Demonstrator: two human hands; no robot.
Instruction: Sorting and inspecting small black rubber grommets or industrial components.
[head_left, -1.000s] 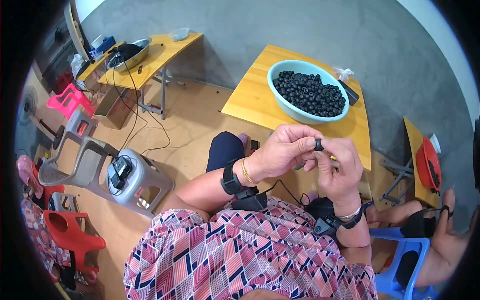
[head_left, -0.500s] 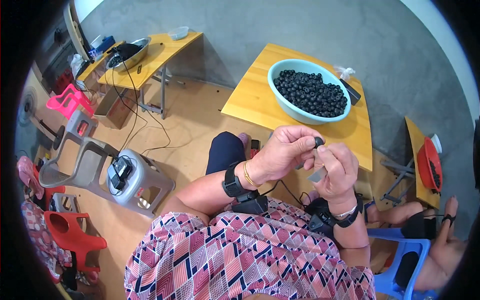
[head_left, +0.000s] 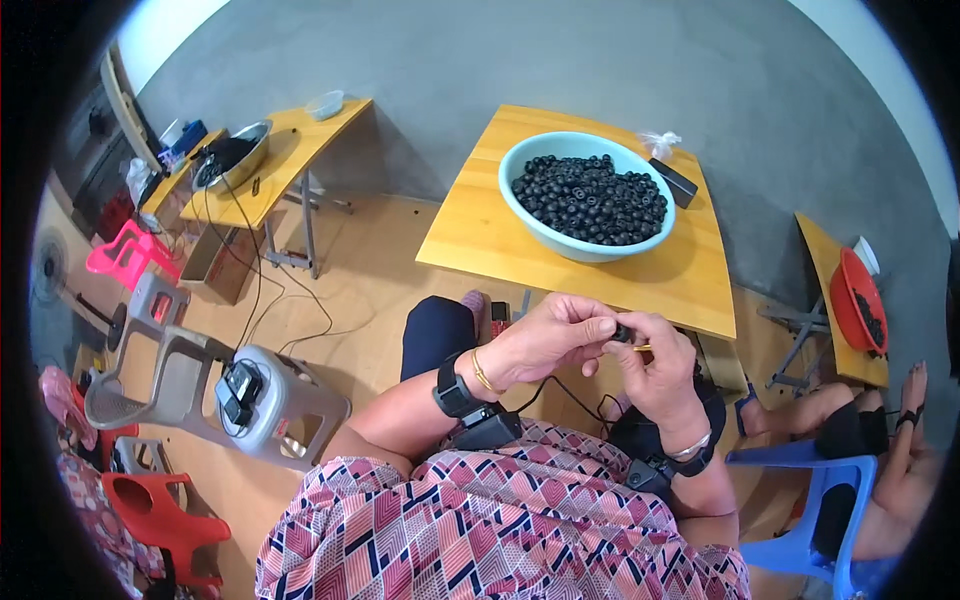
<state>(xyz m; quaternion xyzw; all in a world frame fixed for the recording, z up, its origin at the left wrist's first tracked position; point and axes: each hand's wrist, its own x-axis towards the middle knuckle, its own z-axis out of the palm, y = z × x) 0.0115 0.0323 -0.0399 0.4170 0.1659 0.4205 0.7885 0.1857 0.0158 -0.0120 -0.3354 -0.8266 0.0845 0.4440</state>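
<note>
My left hand point(head_left: 560, 337) is closed, pinching a small black ring-like piece point(head_left: 622, 334) between thumb and fingers. My right hand point(head_left: 660, 368) is closed right beside it, its fingertips meeting the piece. A thin yellowish edge of a slim blade-like tool point(head_left: 643, 348) shows between the right fingers; most of it is hidden. Both hands are held above my lap, just short of the table's near edge. Beyond them a light blue basin point(head_left: 590, 253) full of black ring-like pieces point(head_left: 590, 200) stands on the wooden table point(head_left: 465, 225).
A black box-shaped object point(head_left: 674, 183) lies beside the basin. At right are a red basin point(head_left: 845, 295) on another table and a person's arm point(head_left: 900, 430) near a blue chair point(head_left: 800, 550). Grey stools point(head_left: 290, 400) and trailing cables point(head_left: 265, 270) are at left.
The view has shifted, and the table and basin appear slightly lower and further left. My right hand has turned; the flat grey blade seen below it earlier now shows only as a thin edge.
</note>
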